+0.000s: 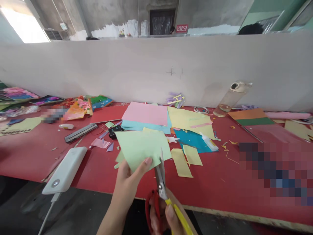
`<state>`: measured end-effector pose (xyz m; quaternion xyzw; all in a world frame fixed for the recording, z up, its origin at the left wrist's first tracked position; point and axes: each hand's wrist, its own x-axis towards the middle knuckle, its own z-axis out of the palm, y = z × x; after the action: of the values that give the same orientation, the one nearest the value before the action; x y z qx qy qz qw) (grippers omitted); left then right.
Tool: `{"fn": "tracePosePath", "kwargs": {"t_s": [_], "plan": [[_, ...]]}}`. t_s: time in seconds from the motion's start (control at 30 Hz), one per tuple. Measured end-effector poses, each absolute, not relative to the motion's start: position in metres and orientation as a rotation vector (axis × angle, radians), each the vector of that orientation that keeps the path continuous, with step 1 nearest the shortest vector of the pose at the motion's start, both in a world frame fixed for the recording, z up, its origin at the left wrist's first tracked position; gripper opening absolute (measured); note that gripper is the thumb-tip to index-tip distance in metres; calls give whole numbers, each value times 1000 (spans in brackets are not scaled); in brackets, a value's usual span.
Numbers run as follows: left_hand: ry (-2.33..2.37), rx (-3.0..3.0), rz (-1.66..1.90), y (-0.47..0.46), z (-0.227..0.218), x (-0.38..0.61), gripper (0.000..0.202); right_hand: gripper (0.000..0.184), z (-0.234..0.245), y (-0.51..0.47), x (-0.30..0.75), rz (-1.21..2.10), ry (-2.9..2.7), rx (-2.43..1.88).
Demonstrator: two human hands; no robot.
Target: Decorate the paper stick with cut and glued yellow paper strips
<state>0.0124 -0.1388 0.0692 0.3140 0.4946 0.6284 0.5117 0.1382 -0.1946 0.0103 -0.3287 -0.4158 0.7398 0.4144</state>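
My left hand [129,176] pinches the lower edge of a pale green sheet of paper [140,147], holding it up over the red table [215,186]. In my right hand [162,217] is a pair of scissors [161,186] with red and yellow handles. The blades point up and meet the sheet's lower right edge beside my left thumb. Yellow paper strips [186,158] lie on the table just right of the scissors.
Pink [146,113], blue and yellow [190,122] sheets lie spread behind the green one. A glue bottle [209,142], a white power bank [66,169] with cable, a metal tool [80,132] and a tipped clear bottle [230,98] lie around. A white partition stands behind.
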Motion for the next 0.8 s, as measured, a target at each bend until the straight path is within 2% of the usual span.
{"fn": "tracePosePath", "kwargs": {"t_s": [0.13,0.23,0.33,0.47,0.6,0.7,0.8], "plan": [[1120,748,1524,-115,70,12,33,53,15,-181,145,1899,-1002,-770],[1123,769,1548,-109,67,14,34,54,10,-178,150,1933,-1016,-781],[1117,841,1499,-110,68,16,31,57,7,-177,151,1912,-1017,-753],[1243,870,1548,-125,79,19,23,49,13,-175,146,1828,-1086,-645],[1274,913,1665,-130,93,17,16,60,18,-169,134,1837,-1093,-528],[1266,997,1608,-113,92,11,11,56,16,-159,128,1871,-1014,-558],[1271,1017,1596,-94,82,2,15,57,13,-150,132,1894,-846,-701]]}}
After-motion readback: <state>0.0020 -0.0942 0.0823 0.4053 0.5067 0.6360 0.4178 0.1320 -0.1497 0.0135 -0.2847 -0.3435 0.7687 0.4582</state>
